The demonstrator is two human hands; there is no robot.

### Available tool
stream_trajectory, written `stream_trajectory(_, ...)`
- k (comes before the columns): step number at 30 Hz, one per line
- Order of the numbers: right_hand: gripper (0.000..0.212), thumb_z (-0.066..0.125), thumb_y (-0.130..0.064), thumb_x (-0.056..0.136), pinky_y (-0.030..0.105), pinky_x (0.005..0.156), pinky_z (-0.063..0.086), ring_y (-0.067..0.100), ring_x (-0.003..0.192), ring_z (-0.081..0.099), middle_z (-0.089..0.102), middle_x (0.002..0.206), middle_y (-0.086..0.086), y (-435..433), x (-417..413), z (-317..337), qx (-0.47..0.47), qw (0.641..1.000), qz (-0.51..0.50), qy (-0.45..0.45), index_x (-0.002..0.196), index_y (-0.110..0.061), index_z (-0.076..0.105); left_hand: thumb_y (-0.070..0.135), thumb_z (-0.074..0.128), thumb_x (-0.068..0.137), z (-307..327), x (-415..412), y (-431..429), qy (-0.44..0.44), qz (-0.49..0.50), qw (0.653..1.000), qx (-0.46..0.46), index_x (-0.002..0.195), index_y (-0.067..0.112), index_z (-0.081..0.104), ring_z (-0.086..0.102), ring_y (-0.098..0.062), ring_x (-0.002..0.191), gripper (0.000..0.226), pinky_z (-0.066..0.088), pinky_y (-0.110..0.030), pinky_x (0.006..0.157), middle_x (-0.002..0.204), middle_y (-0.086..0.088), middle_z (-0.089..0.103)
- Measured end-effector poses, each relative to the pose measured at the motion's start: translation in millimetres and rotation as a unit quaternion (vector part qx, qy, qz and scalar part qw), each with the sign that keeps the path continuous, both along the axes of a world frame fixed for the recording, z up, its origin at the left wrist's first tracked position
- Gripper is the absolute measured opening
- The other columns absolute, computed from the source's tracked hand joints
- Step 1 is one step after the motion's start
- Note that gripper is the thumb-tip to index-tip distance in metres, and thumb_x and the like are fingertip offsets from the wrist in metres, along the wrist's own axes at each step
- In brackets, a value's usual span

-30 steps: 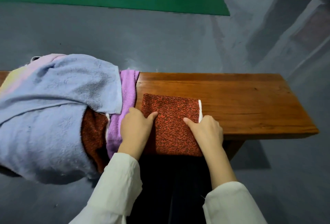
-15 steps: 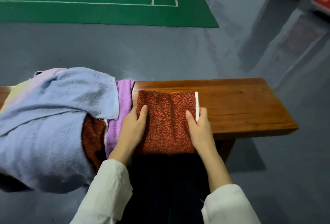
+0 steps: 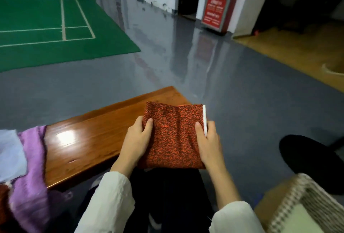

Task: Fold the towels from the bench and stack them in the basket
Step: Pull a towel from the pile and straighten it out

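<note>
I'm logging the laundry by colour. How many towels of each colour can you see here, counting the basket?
red-orange speckled towel: 2, the folded one being held and a bit at the left edge
purple towel: 1
light blue towel: 1
pale green towel, in the basket: 1, probably a towel
Total: 5

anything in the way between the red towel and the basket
Nothing visible. The left hand and right hand hold the towel by the bench end; the basket sits low to the right, only bare floor between. A pale towel already lies inside it.
</note>
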State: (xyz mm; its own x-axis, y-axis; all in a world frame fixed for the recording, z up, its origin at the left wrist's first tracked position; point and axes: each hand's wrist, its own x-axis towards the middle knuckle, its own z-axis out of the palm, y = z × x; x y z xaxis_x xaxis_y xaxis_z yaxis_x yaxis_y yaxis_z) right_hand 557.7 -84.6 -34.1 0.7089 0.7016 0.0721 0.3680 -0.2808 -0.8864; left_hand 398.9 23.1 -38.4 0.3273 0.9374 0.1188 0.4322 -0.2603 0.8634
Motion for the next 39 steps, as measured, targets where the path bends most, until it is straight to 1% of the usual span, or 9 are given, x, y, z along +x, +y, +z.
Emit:
stream_trajectory(5,0.022,0.043,-0.035,0.099,0.039,0.075,0.041,0.037,0.092,0.058,0.061,0.095,0.02,-70.4,62.5,1.6,0.008,0.991,-0.13,0.001,0.092,-0.014,0.042,0.034,0.045,0.099,7.1,92.4,-36.3,0.007,-0.136,0.991,0.008,0.099,0.013,0.056,0.06,-0.026,0.098,0.024,0.032,-0.028,0.07,0.1,-0.007,0.067)
stream_trajectory(10,0.026,0.041,-0.034,0.1,0.041,0.074,0.041,0.032,0.084,0.056,0.053,0.08,0.007,-153.7,97.4,-9.1,0.027,0.969,-0.246,0.0,0.096,-0.009,0.044,0.038,0.044,0.099,6.0,168.2,-89.2,0.027,-0.261,0.965,0.015,0.092,0.011,0.05,0.06,-0.03,0.095,0.028,0.035,-0.033,0.07,0.092,-0.011,0.066)
stream_trajectory(14,0.031,0.04,-0.037,0.1,0.041,0.094,0.043,0.029,0.108,0.056,0.06,0.112,0.01,-219.5,112.8,-28.8,0.036,0.942,-0.333,0.009,0.115,-0.011,0.049,0.037,0.047,0.098,-1.7,212.1,-142.6,0.032,-0.351,0.935,0.025,0.088,0.017,0.05,0.061,-0.03,0.088,0.022,0.036,-0.033,0.069,0.077,-0.002,0.059)
stream_trajectory(17,0.016,0.042,-0.027,0.1,0.032,0.083,0.04,0.024,0.097,0.058,0.059,0.098,-0.001,-263.8,119.2,-38.2,0.041,0.919,-0.393,0.017,0.107,-0.015,0.051,0.037,0.049,0.097,-12.9,235.6,-181.0,0.046,-0.405,0.913,0.019,0.081,0.024,0.044,0.06,-0.031,0.087,0.021,0.037,-0.034,0.069,0.072,0.003,0.054)
stream_trajectory(20,0.005,0.044,-0.022,0.1,0.032,0.085,0.042,0.0,0.082,0.052,0.053,0.088,-0.016,-300.5,119.5,-42.0,0.053,0.899,-0.435,0.003,0.102,-0.023,0.049,0.038,0.048,0.097,-25.3,256.7,-215.8,0.058,-0.45,0.891,0.011,0.081,0.024,0.044,0.062,-0.03,0.086,0.022,0.04,-0.035,0.07,0.075,0.001,0.058)
stream_trajectory(23,0.015,0.044,-0.028,0.101,0.021,0.089,0.035,0.0,0.091,0.049,0.052,0.098,-0.015,-331.2,124.2,-53.4,0.053,0.882,-0.467,0.018,0.114,-0.024,0.049,0.039,0.047,0.097,-36.6,276.2,-246.5,0.068,-0.477,0.876,0.009,0.085,0.024,0.044,0.062,-0.029,0.09,0.02,0.043,-0.037,0.075,0.085,-0.006,0.065)
stream_trajectory(27,0.064,0.033,-0.065,0.088,0.044,0.096,0.046,0.023,0.109,0.057,0.06,0.119,0.005,-358.3,134.8,-77.0,0.019,0.861,-0.506,0.04,0.126,-0.015,0.047,0.041,0.047,0.097,-53.5,297.2,-276.2,0.073,-0.502,0.862,0.006,0.087,0.025,0.047,0.063,-0.027,0.089,0.018,0.046,-0.04,0.078,0.087,-0.006,0.067)
stream_trajectory(34,0.027,0.04,-0.036,0.099,0.028,0.086,0.04,0.012,0.099,0.055,0.058,0.108,-0.002,-392.9,153.3,-101.4,0.031,0.854,-0.512,0.08,0.116,-0.017,0.051,0.038,0.045,0.098,-89.9,325.3,-308.0,0.12,-0.52,0.845,-0.024,0.124,0.019,0.049,0.061,-0.028,0.099,0.033,0.044,-0.035,0.08,0.104,-0.008,0.067)
stream_trajectory(39,0.015,0.041,-0.037,0.099,0.013,0.07,0.039,-0.005,0.086,0.052,0.056,0.096,-0.013,-404.4,167.7,-124.3,0.022,0.853,-0.512,0.098,0.107,-0.026,0.049,0.022,0.047,0.097,-110.0,342.2,-320.3,0.155,-0.532,0.832,-0.031,0.122,0.015,0.049,0.058,-0.027,0.103,0.026,0.033,-0.027,0.074,0.109,-0.008,0.062)
